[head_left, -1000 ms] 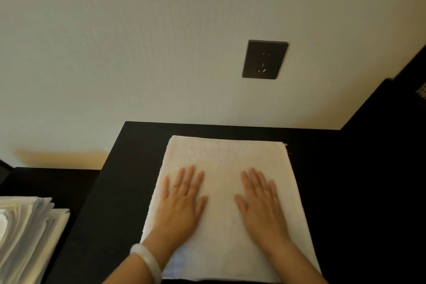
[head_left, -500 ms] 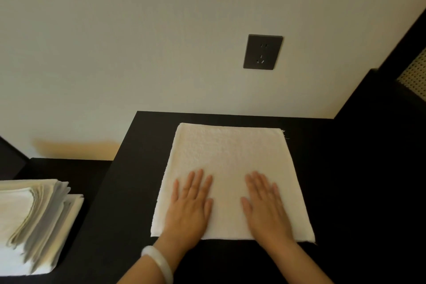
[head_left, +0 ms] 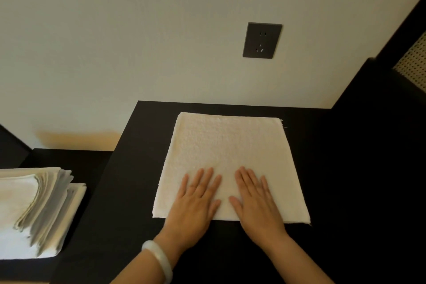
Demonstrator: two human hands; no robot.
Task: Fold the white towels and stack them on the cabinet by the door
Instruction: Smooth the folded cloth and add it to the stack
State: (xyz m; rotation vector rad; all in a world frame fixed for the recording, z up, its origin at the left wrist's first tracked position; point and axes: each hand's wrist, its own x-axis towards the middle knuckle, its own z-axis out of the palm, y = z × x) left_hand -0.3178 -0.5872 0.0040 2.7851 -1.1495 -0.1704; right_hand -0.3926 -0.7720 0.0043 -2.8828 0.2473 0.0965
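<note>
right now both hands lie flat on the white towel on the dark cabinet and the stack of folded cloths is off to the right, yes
One slip: the head view shows the stack of folded cloths off to the left, not the right. The left hand and right hand do lie flat on the white towel on the dark cabinet.

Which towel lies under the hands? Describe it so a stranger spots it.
Below the dark wall socket sits a black cabinet top. The towel lies there singly, flat under the left hand and right hand, unlike the layered stack lower left.
</note>
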